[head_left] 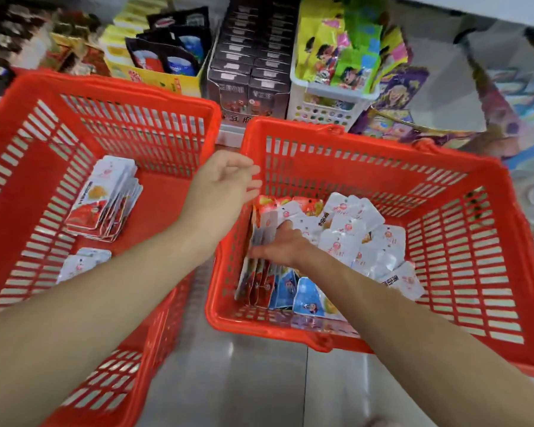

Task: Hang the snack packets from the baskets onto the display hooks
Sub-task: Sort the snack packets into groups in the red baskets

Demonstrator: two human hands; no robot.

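Two red plastic baskets stand on the floor. The right basket holds several white, red and blue snack packets. My right hand reaches down into it, fingers curled round a row of upright packets at the basket's left wall. My left hand hovers with relaxed fingers over that basket's left rim, holding nothing. The left basket holds a leaning stack of packets and a smaller pile. No display hooks are in view.
Beyond the baskets are shelf goods: a yellow carton with dark pouches, dark boxes, and a white crate of bright packets. Grey tiled floor lies between and in front of the baskets.
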